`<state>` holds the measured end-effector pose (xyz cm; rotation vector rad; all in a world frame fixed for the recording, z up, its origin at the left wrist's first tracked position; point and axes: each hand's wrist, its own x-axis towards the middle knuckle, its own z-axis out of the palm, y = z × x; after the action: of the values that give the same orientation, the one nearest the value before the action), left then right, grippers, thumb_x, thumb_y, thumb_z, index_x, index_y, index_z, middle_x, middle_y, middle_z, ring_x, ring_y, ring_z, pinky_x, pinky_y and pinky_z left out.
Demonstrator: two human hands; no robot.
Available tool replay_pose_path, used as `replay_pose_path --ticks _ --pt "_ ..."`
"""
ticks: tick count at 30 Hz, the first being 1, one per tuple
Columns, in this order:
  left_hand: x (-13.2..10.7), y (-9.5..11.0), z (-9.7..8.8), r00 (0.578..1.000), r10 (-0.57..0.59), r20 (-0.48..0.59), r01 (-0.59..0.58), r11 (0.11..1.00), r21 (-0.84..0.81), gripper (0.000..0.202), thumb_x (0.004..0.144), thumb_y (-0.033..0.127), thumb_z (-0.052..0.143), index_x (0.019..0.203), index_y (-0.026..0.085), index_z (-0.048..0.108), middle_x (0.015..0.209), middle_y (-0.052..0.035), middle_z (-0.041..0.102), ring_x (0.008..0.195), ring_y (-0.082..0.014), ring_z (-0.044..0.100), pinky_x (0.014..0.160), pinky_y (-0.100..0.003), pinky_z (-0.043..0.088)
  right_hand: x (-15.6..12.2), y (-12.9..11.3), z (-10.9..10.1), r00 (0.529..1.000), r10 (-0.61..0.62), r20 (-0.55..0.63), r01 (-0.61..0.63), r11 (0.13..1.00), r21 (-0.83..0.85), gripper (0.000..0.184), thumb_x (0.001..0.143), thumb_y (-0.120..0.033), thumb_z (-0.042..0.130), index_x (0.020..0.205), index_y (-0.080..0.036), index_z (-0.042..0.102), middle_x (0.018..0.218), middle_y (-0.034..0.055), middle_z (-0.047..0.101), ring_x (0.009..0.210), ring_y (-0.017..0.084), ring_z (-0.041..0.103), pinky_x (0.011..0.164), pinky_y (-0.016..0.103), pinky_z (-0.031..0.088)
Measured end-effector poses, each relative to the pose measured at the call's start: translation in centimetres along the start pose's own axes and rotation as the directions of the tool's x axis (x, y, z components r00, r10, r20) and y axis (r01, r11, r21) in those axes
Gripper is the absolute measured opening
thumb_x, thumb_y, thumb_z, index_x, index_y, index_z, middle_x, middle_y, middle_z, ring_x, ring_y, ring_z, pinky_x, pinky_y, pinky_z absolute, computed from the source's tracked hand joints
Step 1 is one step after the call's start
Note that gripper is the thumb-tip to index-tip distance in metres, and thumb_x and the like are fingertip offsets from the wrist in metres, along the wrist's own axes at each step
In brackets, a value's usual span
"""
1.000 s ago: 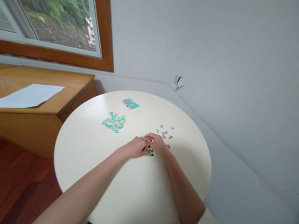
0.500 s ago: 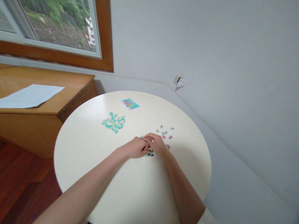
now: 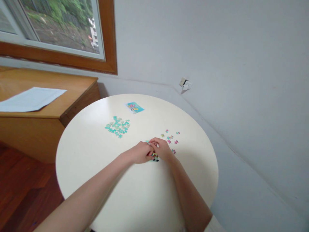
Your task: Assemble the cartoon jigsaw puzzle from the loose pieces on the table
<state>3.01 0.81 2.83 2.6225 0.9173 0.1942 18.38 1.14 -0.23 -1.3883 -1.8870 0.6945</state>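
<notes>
Joined jigsaw puzzle pieces (image 3: 155,158) lie flat on the white round table (image 3: 116,199), mostly covered by my hands. My left hand (image 3: 143,152) rests on their left side with its fingers curled down onto them. From the right, my right hand (image 3: 161,148) bends over the same pieces, thumb and fingertips closed together and touching the left hand's fingers. What lies under the fingertips is hidden. Several loose pink and yellow puzzle pieces (image 3: 169,141) are scattered just beyond my right hand.
A heap of turquoise puzzle pieces (image 3: 117,127) sits farther back on the left. Behind it lies a picture card (image 3: 135,107). A wooden ledge (image 3: 79,83) with a paper sheet (image 3: 33,99) stands at the left. The wall with a socket (image 3: 185,83) borders the table's right side.
</notes>
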Motion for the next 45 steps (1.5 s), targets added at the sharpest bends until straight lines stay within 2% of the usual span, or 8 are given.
replay_pose_path --ticks 25,45 --pt "0.23 0.48 0.02 0.999 -0.015 -0.029 0.016 1.0 0.014 0.03 0.079 0.024 0.059 0.051 0.018 0.05 0.056 -0.0004 0.057 0.061 -0.0159 0.057 0.059 -0.026 0.037 0.01 0.03 -0.29 1.0 -0.004 0.007 0.004 1.0 -0.023 0.015 0.074 -0.019 0.05 0.075 -0.02 0.065 0.073 0.0023 0.068 0.069 0.016 0.061 0.069 0.029 0.048" --pt "0.27 0.4 -0.21 1.0 -0.017 -0.008 0.017 1.0 0.019 0.03 0.08 0.026 0.061 0.054 0.018 0.05 0.058 0.001 0.058 0.062 -0.0153 0.057 0.057 -0.026 0.033 -0.07 -0.24 -0.38 1.0 0.011 0.011 -0.011 0.999 -0.032 0.017 0.074 -0.018 0.049 0.076 -0.019 0.066 0.075 0.0035 0.068 0.07 0.017 0.06 0.07 0.029 0.047"
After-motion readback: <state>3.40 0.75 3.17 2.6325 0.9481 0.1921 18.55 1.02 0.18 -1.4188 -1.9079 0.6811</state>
